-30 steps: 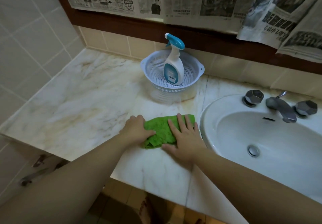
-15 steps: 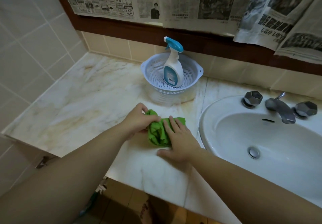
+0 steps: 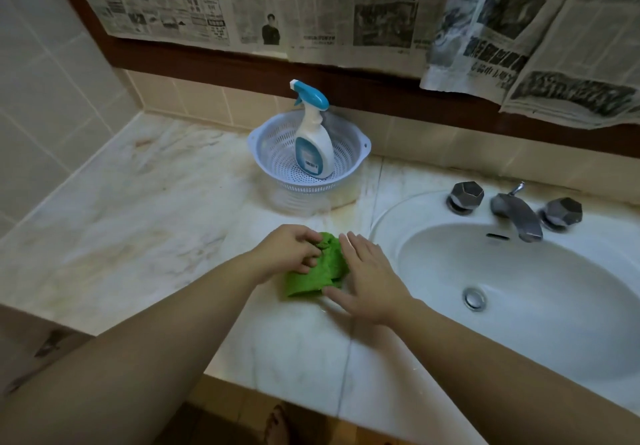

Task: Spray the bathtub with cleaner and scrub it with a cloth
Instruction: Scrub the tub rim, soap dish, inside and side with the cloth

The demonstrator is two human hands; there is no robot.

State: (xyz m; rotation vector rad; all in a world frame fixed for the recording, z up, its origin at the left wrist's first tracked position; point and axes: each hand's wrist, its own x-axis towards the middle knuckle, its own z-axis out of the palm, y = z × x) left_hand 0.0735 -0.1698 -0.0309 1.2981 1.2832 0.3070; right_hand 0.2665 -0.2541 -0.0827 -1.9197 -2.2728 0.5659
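A bunched green cloth (image 3: 317, 275) lies on the marble counter (image 3: 138, 209), just left of the basin. My left hand (image 3: 289, 252) pinches its upper left part with curled fingers. My right hand (image 3: 369, 273) rests flat against the cloth's right side, fingers spread. A white spray bottle (image 3: 314, 145) with a blue trigger head stands upright in a white perforated basket (image 3: 263, 146) at the back of the counter, well beyond both hands. No bathtub is in view.
A white oval basin (image 3: 519, 292) with a grey tap (image 3: 516, 212) and two faceted knobs fills the right. Newspaper sheets (image 3: 346, 4) hang on the wall above. Tiled wall bounds the left. A bare foot (image 3: 277, 425) shows below the counter edge.
The cloth, spread flat a second ago, has been gathered into a smaller bunch. My left hand went from pressing flat to pinching it. My right hand slid to its right side.
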